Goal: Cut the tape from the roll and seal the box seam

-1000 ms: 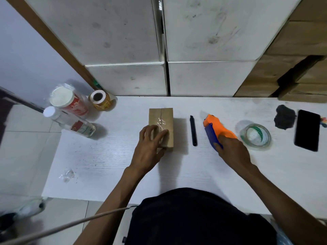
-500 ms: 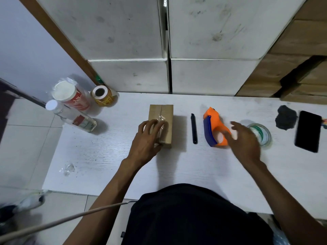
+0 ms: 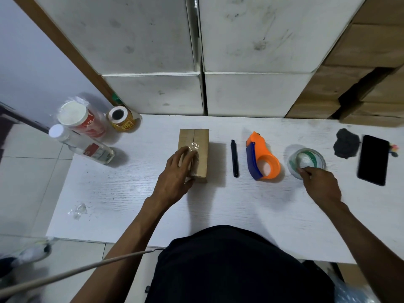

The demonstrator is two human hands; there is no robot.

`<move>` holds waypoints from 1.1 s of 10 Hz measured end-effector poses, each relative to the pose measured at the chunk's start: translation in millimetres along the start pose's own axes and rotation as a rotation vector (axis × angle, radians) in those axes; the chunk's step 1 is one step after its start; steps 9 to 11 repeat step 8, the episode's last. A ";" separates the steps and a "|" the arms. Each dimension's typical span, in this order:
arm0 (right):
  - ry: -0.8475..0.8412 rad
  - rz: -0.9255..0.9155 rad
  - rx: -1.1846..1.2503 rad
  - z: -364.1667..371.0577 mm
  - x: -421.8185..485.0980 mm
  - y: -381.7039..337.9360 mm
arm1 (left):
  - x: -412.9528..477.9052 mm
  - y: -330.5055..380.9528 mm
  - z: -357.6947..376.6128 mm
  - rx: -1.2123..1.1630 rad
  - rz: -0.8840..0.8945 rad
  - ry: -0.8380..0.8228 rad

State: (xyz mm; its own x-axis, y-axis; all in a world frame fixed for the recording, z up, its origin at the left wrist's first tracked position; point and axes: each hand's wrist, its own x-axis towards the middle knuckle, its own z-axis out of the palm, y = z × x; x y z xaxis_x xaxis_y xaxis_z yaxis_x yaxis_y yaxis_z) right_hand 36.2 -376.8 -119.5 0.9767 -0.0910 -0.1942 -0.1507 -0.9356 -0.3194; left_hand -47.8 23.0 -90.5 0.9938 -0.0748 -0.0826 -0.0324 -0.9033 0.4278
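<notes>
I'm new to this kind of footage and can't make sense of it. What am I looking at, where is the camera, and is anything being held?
There is no machine: a person works with bare hands, filmed by a wide-angle camera worn on the head, looking down. On the white table lie a small cardboard box, a black pen-like tool, an orange and blue tape dispenser, a clear tape roll and a black phone; bottles stand at far left. The left hand rests on the box, steadying it. The right hand touches the roll's near edge with its fingertips; whether it grips it yet is unclear.
</notes>
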 end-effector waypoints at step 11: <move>0.118 0.142 -0.025 0.4 -10.4 -44.8 | -2.1 -1.2 -7.1 -0.038 0.031 -0.019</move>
